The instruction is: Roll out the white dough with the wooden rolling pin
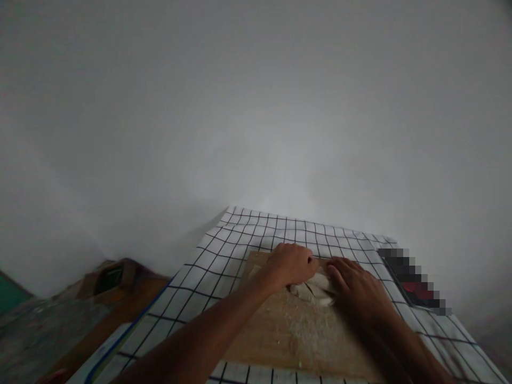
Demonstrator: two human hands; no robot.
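Note:
A pale lump of dough (314, 288) with creases in its top lies on a flour-dusted wooden board (260, 330). My left hand (294, 264) is closed into a fist and presses on the dough's upper left part. Against the right side of the dough, my right hand (356, 288) is cupped round its edge, with the fingertips partly hidden. Loose flour and small crumbs are scattered over the board in front of the dough.
Under the board is a white tablecloth (216, 256) with a black grid. A dark flat object (412, 282), partly pixelated, lies at the table's right edge. A plain wall (280, 117) rises behind. On the floor at left stands a cardboard box (108, 280).

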